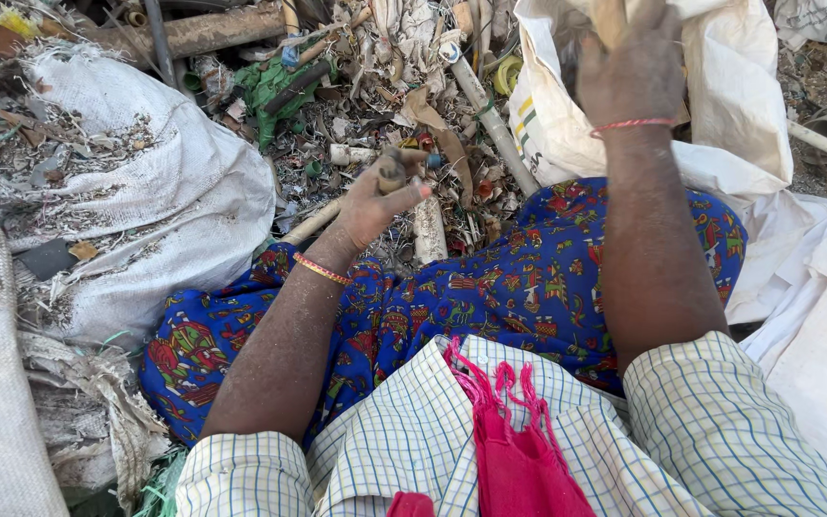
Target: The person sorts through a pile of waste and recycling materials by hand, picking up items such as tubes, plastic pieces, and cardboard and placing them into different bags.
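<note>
Nearest, checked yellow-and-white shirt sleeves (720, 431) over blue patterned cloth (490, 297). Left hand (375, 201) closed around short dusty brown pipe piece (391, 172), above far scrap heap (385, 86). Right hand (634, 67) clutching pale stick-like piece (609, 19) at white woven sack (739, 96), far right. Likely slip from dusty fingers, back into rubble.

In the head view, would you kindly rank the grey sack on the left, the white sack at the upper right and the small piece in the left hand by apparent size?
1. Grey sack and white sack: look alike in size, and both are partly cut off, so unranked.
2. Small piece in the left hand: plainly smallest.
</note>
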